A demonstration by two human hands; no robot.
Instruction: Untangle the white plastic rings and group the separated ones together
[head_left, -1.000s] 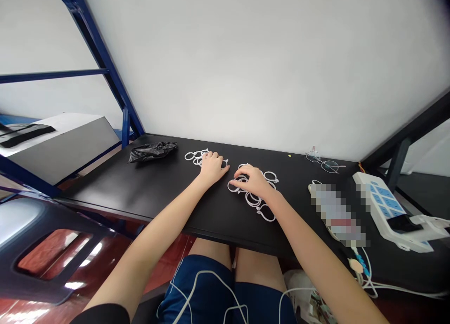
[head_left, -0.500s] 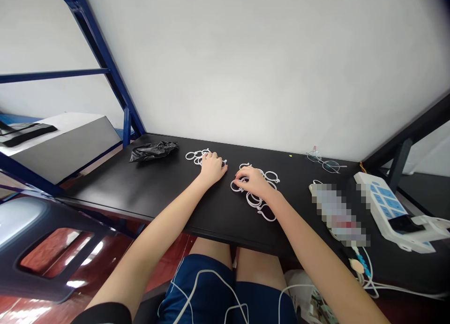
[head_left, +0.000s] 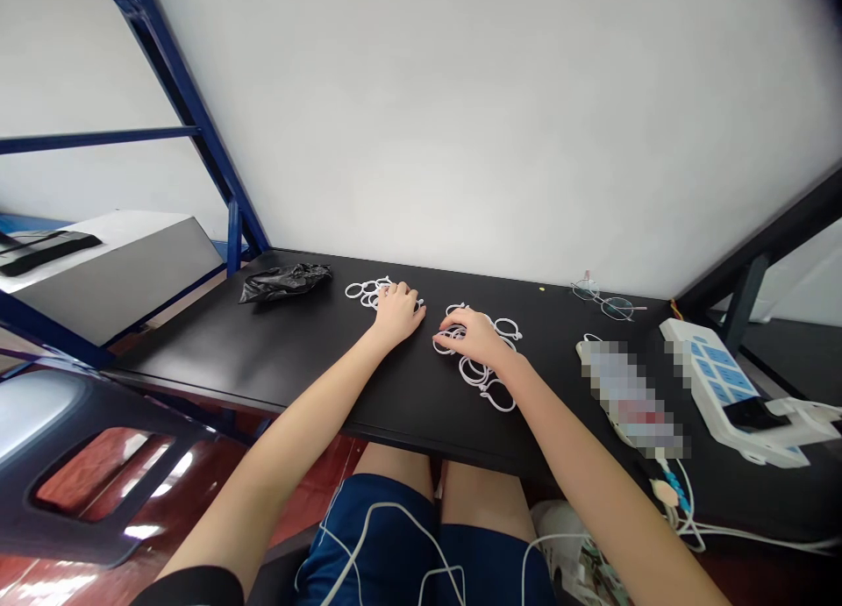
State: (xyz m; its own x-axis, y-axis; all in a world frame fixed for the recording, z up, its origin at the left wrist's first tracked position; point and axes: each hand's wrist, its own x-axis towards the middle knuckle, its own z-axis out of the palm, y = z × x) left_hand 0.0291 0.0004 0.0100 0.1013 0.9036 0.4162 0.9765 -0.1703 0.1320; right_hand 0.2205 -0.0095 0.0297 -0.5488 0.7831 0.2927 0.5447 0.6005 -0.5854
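Several thin white rings with small knob-like clasps lie in two groups on the black desk [head_left: 289, 352]. My left hand [head_left: 396, 313] rests palm down over the right side of the left group of rings [head_left: 355, 290]. Its fingers are spread, their tips partly hiding the rings beneath. Over the right group of rings [head_left: 472, 372], my right hand [head_left: 477, 336] is curved, thumb and fingers apart, with rings showing in the gap. Part of that group is covered by the hand, and no ring is seen lifted.
A crumpled black plastic bag [head_left: 286, 282] lies at the left. Rightward are eyeglasses [head_left: 617, 308], a blurred phone [head_left: 631, 404] on a cable, and a white power strip [head_left: 727, 391] with plugs. A white wall [head_left: 421, 132] stands behind; blue frame bars [head_left: 190, 97] rise at left.
My right thumb and fingers have parted slightly, showing rings between them. My left hand has stayed in place on the left group. The camera view has shifted a little.
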